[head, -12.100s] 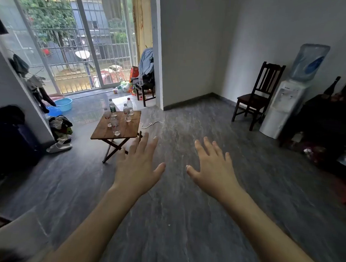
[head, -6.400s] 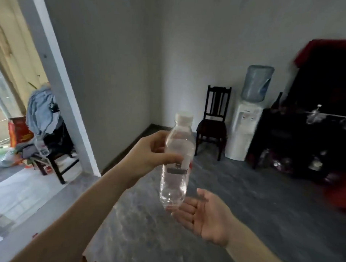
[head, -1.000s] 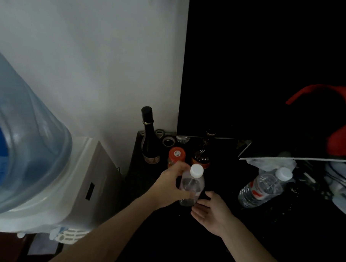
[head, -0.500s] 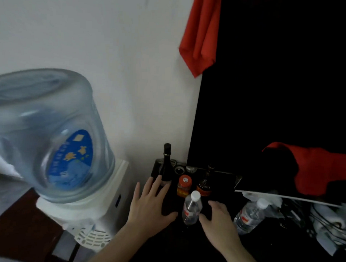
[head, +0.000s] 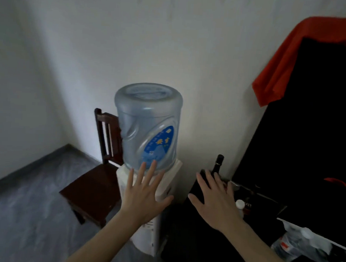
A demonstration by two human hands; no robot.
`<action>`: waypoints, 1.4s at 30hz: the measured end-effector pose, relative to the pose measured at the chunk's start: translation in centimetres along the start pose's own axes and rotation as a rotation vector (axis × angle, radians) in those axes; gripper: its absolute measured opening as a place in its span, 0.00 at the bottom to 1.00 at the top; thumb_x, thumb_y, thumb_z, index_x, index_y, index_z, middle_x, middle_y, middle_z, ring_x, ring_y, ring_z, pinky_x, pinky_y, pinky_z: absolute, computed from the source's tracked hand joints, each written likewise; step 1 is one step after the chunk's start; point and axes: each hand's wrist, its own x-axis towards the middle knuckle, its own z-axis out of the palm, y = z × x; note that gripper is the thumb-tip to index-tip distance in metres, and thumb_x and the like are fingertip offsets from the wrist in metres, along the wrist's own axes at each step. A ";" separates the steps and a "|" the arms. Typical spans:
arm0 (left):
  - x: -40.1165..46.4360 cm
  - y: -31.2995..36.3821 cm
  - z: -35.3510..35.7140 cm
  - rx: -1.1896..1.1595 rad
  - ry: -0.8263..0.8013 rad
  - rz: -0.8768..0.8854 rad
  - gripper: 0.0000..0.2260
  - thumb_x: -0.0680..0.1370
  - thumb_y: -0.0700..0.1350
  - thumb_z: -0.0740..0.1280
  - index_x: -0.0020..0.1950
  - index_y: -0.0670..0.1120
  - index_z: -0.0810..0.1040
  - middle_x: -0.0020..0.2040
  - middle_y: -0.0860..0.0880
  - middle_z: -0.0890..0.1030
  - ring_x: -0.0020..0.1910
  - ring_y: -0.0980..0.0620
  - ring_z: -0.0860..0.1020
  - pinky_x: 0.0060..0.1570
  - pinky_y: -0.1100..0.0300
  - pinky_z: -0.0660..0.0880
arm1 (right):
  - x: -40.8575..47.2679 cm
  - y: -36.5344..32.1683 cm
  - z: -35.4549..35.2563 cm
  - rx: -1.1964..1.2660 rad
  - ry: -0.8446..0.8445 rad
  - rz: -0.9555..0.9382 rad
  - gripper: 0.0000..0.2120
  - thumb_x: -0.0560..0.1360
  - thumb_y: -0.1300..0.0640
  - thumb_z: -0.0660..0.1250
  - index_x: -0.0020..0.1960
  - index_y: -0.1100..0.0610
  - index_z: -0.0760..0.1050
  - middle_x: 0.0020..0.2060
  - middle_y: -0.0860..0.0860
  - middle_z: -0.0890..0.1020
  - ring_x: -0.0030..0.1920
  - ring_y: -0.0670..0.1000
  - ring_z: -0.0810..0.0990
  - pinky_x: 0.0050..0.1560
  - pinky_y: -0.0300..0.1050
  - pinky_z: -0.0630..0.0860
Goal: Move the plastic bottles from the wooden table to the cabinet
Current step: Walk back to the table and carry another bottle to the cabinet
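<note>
My left hand (head: 144, 195) is spread open in front of the water dispenser, holding nothing. My right hand (head: 214, 201) is also open and empty, hovering over the left end of the dark cabinet (head: 195, 238). A clear plastic bottle with a white cap (head: 240, 205) stands on the cabinet, mostly hidden behind my right hand. A second plastic bottle (head: 296, 244) with a red label lies on its side at the lower right. The wooden table is out of view.
A water dispenser (head: 154, 225) carrying a big blue jug (head: 148, 125) stands left of the cabinet. A dark wooden chair (head: 96, 189) sits behind it. A dark glass bottle (head: 217, 165) stands at the cabinet's back. Red cloth (head: 286, 62) hangs at the upper right.
Both hands have left the bottle, which now stands on the cabinet. My view has swung left and up, so the dispenser and chair fill the middle.
</note>
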 end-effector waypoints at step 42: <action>-61.1 -18.6 -3.2 -0.043 -0.098 -1.951 0.42 0.80 0.72 0.45 0.84 0.46 0.39 0.84 0.49 0.35 0.82 0.50 0.35 0.78 0.46 0.32 | -26.5 -63.4 6.2 0.008 -0.284 -1.754 0.33 0.82 0.37 0.44 0.81 0.53 0.44 0.82 0.53 0.44 0.81 0.57 0.43 0.77 0.65 0.43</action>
